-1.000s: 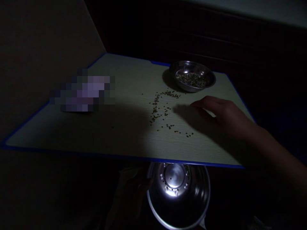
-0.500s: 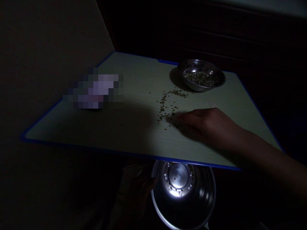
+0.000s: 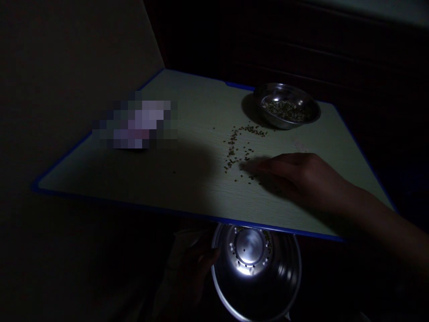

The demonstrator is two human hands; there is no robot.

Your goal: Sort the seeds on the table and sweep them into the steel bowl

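Small green beans (image 3: 239,145) lie scattered on a pale table (image 3: 187,179) with a blue edge. My right hand (image 3: 301,176) rests flat on the table, fingers stretched left and touching the lower part of the scatter; it holds nothing that I can see. Below the table's near edge, my left hand (image 3: 196,264) grips the rim of a large shiny steel bowl (image 3: 256,273) that has a few beans at its bottom. A shallow steel dish (image 3: 288,109) with many beans stands at the far right of the table.
A blurred pale object (image 3: 137,123) lies on the table's left part. A wall rises at the left and dark panels close off the back. The scene is very dim, lit mainly near the table's middle.
My right hand has slid left and nearer across the table into the scattered beans, then stayed there. My view has shifted slightly. The left hand keeps the bowl under the edge.
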